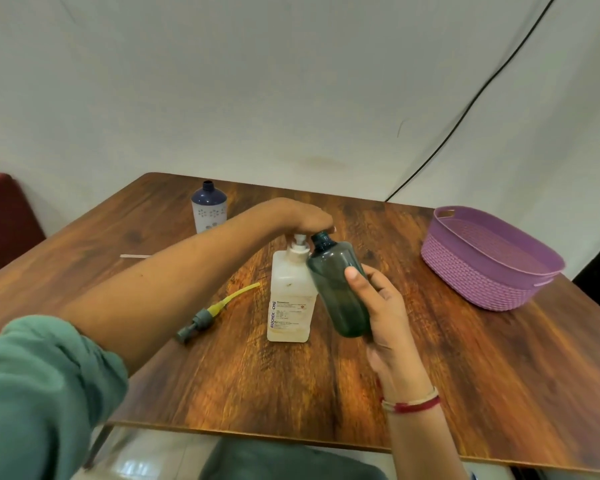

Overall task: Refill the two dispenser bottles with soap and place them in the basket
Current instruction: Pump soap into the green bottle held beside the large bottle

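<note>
Leaning green bottle [336, 289], seemingly between fingers [356, 277]

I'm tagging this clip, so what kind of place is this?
Probably a plain room in a home or office: a wood-grain table against a bare white wall, and a black cable running down it.

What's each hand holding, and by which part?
Right hand grips the dark green translucent bottle round its lower body; left hand only presses the white pump bottle's head.
</note>
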`<control>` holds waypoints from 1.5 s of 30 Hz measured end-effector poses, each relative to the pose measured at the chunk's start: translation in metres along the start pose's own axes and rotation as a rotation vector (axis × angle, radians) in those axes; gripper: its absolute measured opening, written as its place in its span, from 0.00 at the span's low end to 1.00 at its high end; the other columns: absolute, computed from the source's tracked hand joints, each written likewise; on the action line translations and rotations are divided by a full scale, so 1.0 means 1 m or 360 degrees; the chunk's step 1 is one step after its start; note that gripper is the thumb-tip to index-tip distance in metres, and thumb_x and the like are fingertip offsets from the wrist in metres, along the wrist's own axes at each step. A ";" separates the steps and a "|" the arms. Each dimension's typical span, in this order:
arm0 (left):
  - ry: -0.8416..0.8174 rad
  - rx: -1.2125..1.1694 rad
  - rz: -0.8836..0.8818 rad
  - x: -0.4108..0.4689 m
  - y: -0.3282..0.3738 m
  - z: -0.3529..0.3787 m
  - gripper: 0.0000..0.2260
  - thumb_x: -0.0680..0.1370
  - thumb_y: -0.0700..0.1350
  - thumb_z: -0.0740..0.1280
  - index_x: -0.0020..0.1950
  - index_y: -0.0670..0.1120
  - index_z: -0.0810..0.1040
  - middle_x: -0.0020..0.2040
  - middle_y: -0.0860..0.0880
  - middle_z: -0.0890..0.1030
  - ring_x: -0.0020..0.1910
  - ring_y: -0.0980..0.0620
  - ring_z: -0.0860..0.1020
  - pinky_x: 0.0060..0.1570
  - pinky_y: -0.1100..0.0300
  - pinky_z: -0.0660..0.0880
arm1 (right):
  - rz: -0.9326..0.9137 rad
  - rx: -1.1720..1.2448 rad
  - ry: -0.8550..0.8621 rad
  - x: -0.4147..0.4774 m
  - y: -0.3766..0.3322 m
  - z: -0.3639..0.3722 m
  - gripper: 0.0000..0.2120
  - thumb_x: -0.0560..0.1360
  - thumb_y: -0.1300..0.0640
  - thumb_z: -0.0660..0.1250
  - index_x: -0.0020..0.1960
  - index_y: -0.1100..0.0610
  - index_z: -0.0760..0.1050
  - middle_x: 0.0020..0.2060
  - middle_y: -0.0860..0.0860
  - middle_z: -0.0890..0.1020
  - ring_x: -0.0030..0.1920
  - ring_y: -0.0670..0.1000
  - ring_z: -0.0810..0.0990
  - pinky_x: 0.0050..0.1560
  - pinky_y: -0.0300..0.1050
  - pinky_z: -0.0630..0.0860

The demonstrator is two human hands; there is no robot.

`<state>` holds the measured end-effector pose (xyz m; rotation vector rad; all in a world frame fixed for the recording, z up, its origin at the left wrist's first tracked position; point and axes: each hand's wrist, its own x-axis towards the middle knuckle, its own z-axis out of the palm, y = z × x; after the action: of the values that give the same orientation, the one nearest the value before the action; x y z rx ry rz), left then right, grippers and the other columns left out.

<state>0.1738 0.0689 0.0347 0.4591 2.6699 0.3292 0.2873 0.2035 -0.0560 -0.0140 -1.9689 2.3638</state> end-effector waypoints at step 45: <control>0.0041 0.0052 0.0115 -0.002 -0.005 0.000 0.15 0.82 0.42 0.52 0.62 0.37 0.73 0.51 0.42 0.74 0.38 0.53 0.69 0.31 0.70 0.70 | 0.0018 0.0109 -0.0078 -0.001 -0.005 0.003 0.24 0.61 0.45 0.76 0.54 0.53 0.79 0.49 0.53 0.85 0.50 0.55 0.84 0.39 0.42 0.78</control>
<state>0.1742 0.0638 0.0343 0.5664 2.6920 0.3153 0.2880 0.2017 -0.0505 0.0373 -1.9118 2.4604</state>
